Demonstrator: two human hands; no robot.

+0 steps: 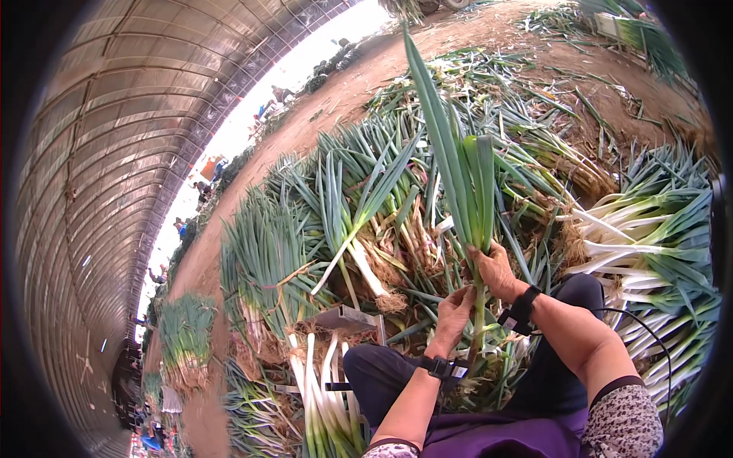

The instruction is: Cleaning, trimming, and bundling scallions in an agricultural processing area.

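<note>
I hold a long green onion (463,172) upright in front of me, its leaves reaching toward the top of the view. My right hand (495,269) grips the stalk where the leaves fork. Just below it, my left hand (456,311) is closed around the lower stalk. Both wrists wear black bands. My knees in dark trousers (379,374) sit under the hands.
Piles of green onions with roots (359,221) lie on the dirt all around. A heap of cleaned white stalks (649,229) is at the right, more (324,397) by my left knee. A metal frame (347,317) stands ahead. Other people work far off along the greenhouse tunnel (183,225).
</note>
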